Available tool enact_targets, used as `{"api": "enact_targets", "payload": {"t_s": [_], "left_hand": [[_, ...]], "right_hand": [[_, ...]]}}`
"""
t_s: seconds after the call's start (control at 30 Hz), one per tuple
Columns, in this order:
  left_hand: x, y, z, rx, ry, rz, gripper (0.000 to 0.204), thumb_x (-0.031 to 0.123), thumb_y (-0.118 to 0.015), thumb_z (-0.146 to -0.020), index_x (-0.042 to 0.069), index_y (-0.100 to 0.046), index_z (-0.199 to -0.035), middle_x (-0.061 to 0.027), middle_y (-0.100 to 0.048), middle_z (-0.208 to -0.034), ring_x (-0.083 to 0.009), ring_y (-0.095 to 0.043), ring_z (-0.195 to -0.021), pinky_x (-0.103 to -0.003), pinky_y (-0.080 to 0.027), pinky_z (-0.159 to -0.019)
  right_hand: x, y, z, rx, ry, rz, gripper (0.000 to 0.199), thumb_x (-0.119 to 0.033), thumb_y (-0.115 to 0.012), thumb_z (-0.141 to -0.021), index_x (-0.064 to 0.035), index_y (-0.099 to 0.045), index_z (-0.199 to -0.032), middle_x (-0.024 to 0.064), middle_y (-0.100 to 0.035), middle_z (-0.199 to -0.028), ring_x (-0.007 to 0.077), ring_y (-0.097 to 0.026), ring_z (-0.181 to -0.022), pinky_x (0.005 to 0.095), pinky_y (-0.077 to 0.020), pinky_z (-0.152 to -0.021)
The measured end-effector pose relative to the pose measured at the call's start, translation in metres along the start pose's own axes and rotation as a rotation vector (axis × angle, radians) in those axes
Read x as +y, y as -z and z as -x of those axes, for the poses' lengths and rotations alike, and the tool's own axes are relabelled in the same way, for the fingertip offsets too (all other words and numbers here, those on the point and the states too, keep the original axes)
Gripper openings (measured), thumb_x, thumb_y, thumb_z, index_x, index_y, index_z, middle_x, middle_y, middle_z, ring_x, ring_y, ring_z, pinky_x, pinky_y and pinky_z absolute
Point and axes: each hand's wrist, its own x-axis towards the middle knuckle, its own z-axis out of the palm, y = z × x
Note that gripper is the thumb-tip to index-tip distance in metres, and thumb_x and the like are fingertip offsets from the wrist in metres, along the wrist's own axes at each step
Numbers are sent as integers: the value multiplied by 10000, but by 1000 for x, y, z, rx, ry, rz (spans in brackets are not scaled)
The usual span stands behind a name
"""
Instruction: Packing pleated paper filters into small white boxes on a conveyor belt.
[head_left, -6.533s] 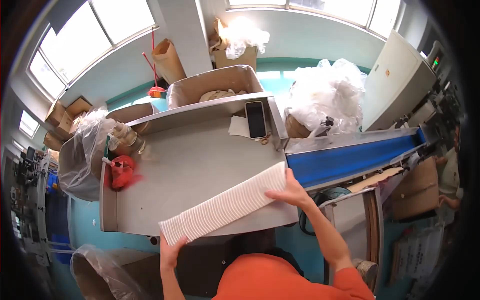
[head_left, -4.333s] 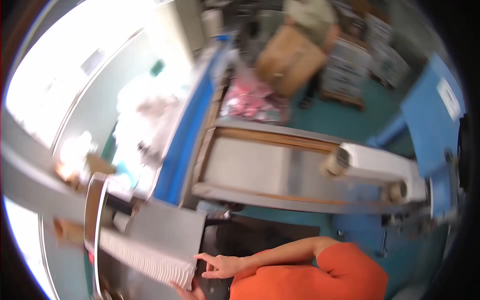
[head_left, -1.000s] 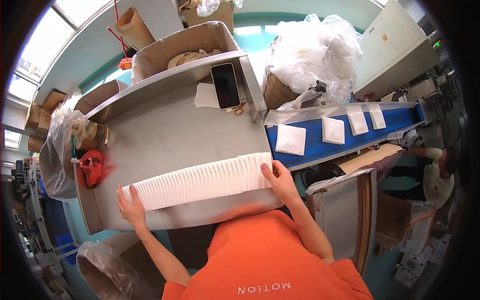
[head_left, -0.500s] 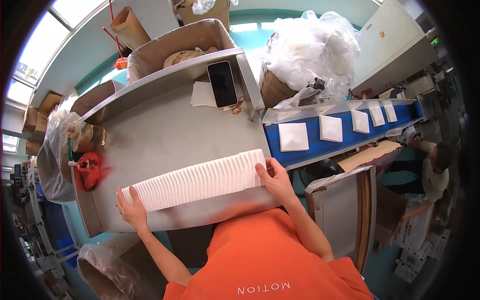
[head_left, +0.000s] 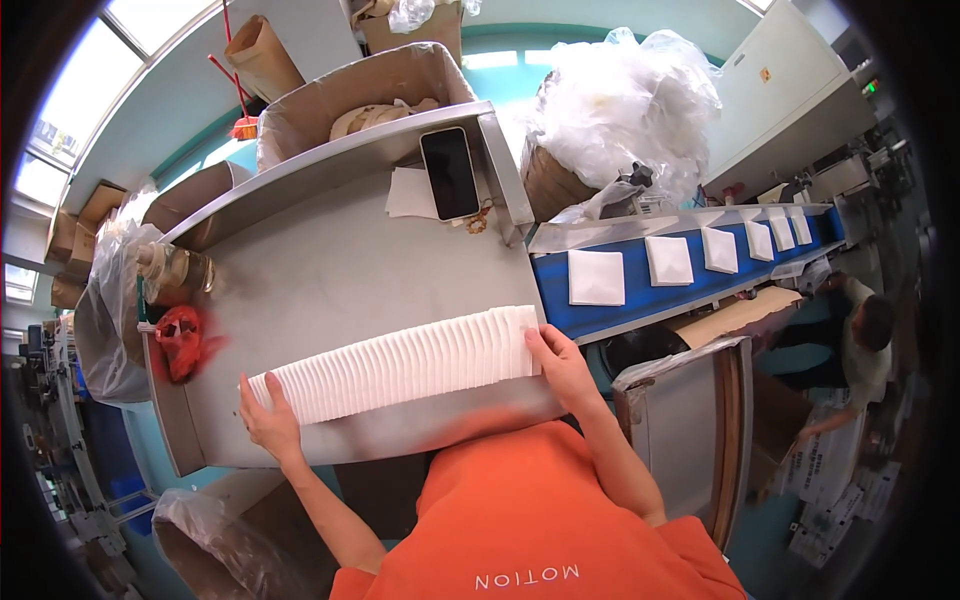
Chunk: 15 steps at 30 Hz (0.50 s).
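A long row of folded white paper napkins point(head_left: 400, 362), standing on edge and packed face to face, lies across the near part of the metal tray table point(head_left: 330, 265). My left hand point(head_left: 272, 420) grips its left end, thumb on the near side and fingers round the end. At the right end my right hand point(head_left: 565, 372) is closed, with thumb and fingertips against the last napkins. Some fingers of both hands are hidden. To the right, several folded napkins point(head_left: 596, 278) lie spaced out on a blue conveyor belt point(head_left: 640, 298).
A black-screened phone point(head_left: 449, 173) rests by white paper point(head_left: 410, 192) at the table's back right. A red plastic bag point(head_left: 180, 342) and clear container point(head_left: 178, 270) are at the left. Beyond the belt stands a large clear plastic bag point(head_left: 625, 110). A person point(head_left: 868, 340) works far right.
My right hand has slid slightly right and lower along the row's end, its thumb moving off the near face. The napkins on the belt have shifted a little, and another shows at its far end.
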Motion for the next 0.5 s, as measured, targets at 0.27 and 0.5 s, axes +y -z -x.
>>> {"api": "enact_targets", "payload": {"t_s": [0.27,0.5], "left_hand": [[8,1,1,-22,31,-22,573,497,-531,-940,144,-474,-1387,-190,-531,-1310,-384,-512,-1201,-487,-401,-1003],[4,-1,2,-19,27,14,575,499,-526,-941,146,-468,-1392,-191,-530,-1308,-384,-506,-1207,-489,-401,-1000]], "right_hand": [[-9,17,-5,245,-56,-172,410,-330,-608,-961,26,-524,-1147,72,-631,-991,123,-628,-781,223,-503,-664],[-2,11,1,-62,-193,-145,240,-242,-615,-954,-45,-617,-1091,15,-644,-860,61,-572,-739,205,-427,-610]]}}
